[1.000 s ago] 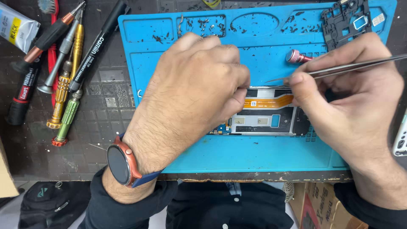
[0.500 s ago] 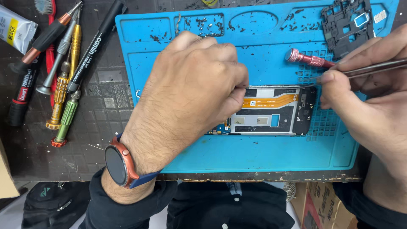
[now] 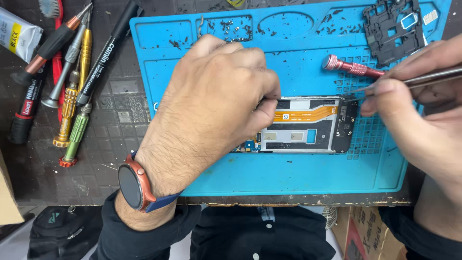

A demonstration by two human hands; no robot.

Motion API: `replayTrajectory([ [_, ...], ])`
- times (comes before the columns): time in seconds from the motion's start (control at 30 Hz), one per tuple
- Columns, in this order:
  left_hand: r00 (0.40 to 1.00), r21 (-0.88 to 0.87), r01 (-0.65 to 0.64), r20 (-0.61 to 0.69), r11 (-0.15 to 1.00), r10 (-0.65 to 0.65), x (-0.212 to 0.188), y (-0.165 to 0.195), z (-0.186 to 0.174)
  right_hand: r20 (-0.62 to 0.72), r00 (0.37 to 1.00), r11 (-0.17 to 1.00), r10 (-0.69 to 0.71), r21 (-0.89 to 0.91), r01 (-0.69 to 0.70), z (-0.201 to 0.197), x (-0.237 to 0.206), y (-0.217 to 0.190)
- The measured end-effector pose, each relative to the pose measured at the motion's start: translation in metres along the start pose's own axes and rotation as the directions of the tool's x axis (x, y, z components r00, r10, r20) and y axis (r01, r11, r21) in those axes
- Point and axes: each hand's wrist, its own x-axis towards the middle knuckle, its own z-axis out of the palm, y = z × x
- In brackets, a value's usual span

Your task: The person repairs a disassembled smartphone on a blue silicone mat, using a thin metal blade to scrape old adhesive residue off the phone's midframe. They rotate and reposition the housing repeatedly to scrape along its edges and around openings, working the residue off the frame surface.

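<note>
Right hand [image 3: 414, 115] withdrew; tweezers [image 3: 423, 77] at phone [image 3: 308, 125] edge

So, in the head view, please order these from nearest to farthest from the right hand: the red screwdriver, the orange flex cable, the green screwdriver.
From the right hand:
1. Red screwdriver, just above-left of the hand on the blue mat.
2. Orange flex cable, inside the opened phone at the mat's middle.
3. Green screwdriver, far off the mat's left edge.
</note>
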Motion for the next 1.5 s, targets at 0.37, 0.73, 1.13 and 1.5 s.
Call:
replayTrajectory([
  [0.37, 1.000, 0.011, 0.000, -0.005, 1.000, 0.001, 0.000, 0.000, 0.001, -0.031, 0.999, 1.000, 0.010, 0.013, -0.010, 0.007, 0.003, -0.009],
  [0.73, 1.000, 0.005, 0.002, 0.003, 1.000, -0.002, 0.000, 0.000, 0.000, -0.034, 0.999, 0.998, -0.018, -0.059, 0.016, 0.007, 0.004, -0.013],
  [1.13, 1.000, 0.004, 0.000, 0.007, 1.000, 0.000, -0.001, 0.000, -0.001, -0.050, 0.998, 0.999, 0.032, -0.011, -0.032, 0.009, 0.002, -0.010],
  [1.5, 1.000, 0.001, 0.004, 0.006, 1.000, -0.004, 0.000, 0.002, -0.001, -0.035, 0.999, 1.000, 0.015, 0.020, -0.015, 0.014, 0.004, -0.016],
])
